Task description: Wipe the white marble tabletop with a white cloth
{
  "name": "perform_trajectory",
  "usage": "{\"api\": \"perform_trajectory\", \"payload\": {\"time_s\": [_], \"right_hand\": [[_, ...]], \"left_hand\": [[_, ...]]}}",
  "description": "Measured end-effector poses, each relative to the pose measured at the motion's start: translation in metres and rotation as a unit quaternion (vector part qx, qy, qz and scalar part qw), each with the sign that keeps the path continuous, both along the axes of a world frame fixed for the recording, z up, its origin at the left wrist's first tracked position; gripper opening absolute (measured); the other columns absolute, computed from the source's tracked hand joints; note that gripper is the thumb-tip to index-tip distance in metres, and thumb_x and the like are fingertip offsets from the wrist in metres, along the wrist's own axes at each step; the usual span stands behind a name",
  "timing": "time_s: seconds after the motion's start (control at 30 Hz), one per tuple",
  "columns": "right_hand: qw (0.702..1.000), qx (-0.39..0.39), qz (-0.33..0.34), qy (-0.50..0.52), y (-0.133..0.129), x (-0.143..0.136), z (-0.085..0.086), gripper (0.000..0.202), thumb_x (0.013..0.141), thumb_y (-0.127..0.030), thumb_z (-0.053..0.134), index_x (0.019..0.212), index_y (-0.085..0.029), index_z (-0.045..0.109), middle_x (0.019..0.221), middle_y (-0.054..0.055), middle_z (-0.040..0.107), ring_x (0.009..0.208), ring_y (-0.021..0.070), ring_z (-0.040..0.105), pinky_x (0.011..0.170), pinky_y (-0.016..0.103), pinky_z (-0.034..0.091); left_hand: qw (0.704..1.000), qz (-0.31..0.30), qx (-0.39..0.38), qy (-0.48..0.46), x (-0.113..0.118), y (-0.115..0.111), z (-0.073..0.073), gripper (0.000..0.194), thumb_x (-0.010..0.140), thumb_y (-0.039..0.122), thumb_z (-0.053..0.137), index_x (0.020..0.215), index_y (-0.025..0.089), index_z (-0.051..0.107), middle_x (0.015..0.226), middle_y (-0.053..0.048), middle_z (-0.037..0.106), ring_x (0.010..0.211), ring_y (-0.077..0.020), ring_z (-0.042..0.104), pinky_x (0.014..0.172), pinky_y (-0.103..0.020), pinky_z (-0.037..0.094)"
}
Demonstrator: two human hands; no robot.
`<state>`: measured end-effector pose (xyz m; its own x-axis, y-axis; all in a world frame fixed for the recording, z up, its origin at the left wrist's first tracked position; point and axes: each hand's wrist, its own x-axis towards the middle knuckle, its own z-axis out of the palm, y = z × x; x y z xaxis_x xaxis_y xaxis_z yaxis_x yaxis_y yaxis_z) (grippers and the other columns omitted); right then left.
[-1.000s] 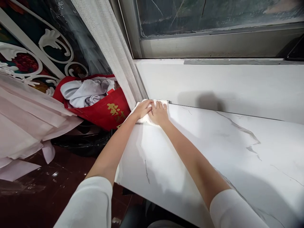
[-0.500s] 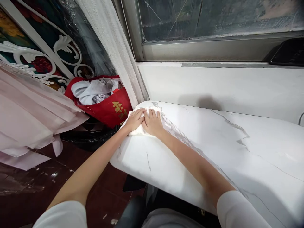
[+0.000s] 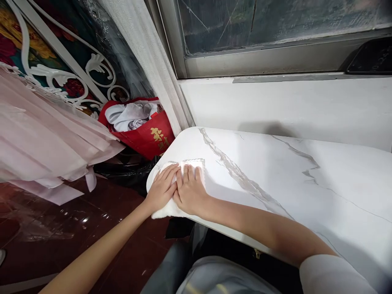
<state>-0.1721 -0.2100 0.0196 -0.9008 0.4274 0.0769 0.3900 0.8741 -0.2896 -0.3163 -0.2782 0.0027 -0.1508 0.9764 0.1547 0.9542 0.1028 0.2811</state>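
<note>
The hands (image 3: 191, 192) lie flat, close side by side, fingers (image 3: 191, 173) pointing forward, both arms (image 3: 254, 221) outstretched

The left hand (image 3: 161, 190) and the right hand (image 3: 190, 191) lie side by side on a white cloth (image 3: 172, 210) at the rounded table (image 3: 294, 179) end. Near it is a red bag (image 3: 141, 141) with pale fabric (image 3: 131, 114). The dark object (image 3: 372, 58) by the window (image 3: 288, 22) is perhaps a phone.

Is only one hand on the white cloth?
No, the left hand and the right hand both lie flat on the cloth.
</note>
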Motion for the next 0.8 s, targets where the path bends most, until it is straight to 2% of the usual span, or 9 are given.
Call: {"api": "perform_trajectory", "payload": {"time_s": [0.1, 0.2, 0.33, 0.43, 0.53, 0.63, 0.8], "right_hand": [[0.999, -0.036, -0.012, -0.01, 0.012, -0.003, 0.002, 0.069, 0.091, -0.034, 0.037, 0.145, 0.006, 0.026, 0.15, 0.032, 0.021, 0.141, 0.044, 0.012, 0.109, 0.066, 0.01], [0.998, -0.037, -0.045, -0.006, 0.04, -0.011, -0.003, 0.067, 0.09, -0.034, 0.038, 0.145, 0.004, 0.028, 0.151, 0.031, 0.019, 0.142, 0.0426, 0.012, 0.109, 0.065, 0.009], [0.993, 0.036, -0.105, 0.044, 0.1, -0.015, -0.017, 0.058, 0.09, -0.031, 0.035, 0.141, -0.003, 0.037, 0.151, 0.025, 0.028, 0.141, 0.0367, 0.021, 0.111, 0.059, 0.012], [0.985, 0.063, -0.157, 0.046, 0.147, -0.011, -0.023, 0.056, 0.092, -0.029, 0.031, 0.141, -0.005, 0.037, 0.15, 0.023, 0.031, 0.14, 0.0338, 0.024, 0.111, 0.057, 0.014], [0.976, 0.072, -0.198, 0.047, 0.182, -0.004, -0.026, 0.054, 0.092, -0.029, 0.028, 0.141, -0.008, 0.038, 0.15, 0.02, 0.033, 0.14, 0.0311, 0.025, 0.111, 0.055, 0.015], [0.971, 0.073, -0.221, 0.058, 0.202, 0.002, -0.026, 0.053, 0.092, -0.028, 0.027, 0.139, -0.01, 0.04, 0.149, 0.019, 0.035, 0.14, 0.0295, 0.026, 0.111, 0.053, 0.016], [0.969, 0.078, -0.227, 0.053, 0.207, 0.003, -0.026, 0.052, 0.092, -0.027, 0.026, 0.138, -0.008, 0.041, 0.149, 0.019, 0.034, 0.14, 0.0298, 0.025, 0.111, 0.054, 0.016]], "left_hand": [[1.0, -0.002, -0.011, -0.006, 0.0, 0.012, 0.002, 0.049, 0.091, 0.032, 0.027, 0.138, 0.021, 0.039, 0.146, -0.008, 0.041, 0.136, -0.0234, 0.034, 0.113, -0.048, 0.024], [1.0, 0.003, -0.011, -0.017, -0.003, 0.045, 0.002, 0.048, 0.091, 0.03, 0.025, 0.136, 0.022, 0.04, 0.146, -0.007, 0.042, 0.135, -0.0225, 0.034, 0.114, -0.048, 0.023], [1.0, 0.002, 0.009, -0.024, -0.004, 0.117, 0.0, 0.044, 0.092, 0.029, 0.026, 0.132, 0.023, 0.044, 0.141, -0.006, 0.047, 0.132, -0.0219, 0.038, 0.112, -0.046, 0.025], [0.999, -0.037, 0.023, -0.031, -0.001, 0.177, -0.001, 0.041, 0.091, 0.027, 0.03, 0.128, 0.022, 0.048, 0.137, -0.006, 0.051, 0.13, -0.0215, 0.041, 0.11, -0.043, 0.028], [0.997, -0.065, 0.026, -0.043, 0.006, 0.223, 0.0, 0.039, 0.09, 0.025, 0.032, 0.124, 0.024, 0.05, 0.135, -0.004, 0.053, 0.128, -0.0208, 0.043, 0.11, -0.042, 0.029], [0.995, -0.075, 0.031, -0.053, 0.013, 0.247, 0.001, 0.038, 0.09, 0.024, 0.031, 0.123, 0.024, 0.051, 0.134, -0.003, 0.055, 0.126, -0.0194, 0.044, 0.11, -0.04, 0.03], [0.994, -0.079, 0.04, -0.065, 0.015, 0.254, 0.0, 0.038, 0.092, 0.025, 0.029, 0.124, 0.024, 0.051, 0.134, -0.003, 0.054, 0.127, -0.0187, 0.044, 0.111, -0.04, 0.029]]}}
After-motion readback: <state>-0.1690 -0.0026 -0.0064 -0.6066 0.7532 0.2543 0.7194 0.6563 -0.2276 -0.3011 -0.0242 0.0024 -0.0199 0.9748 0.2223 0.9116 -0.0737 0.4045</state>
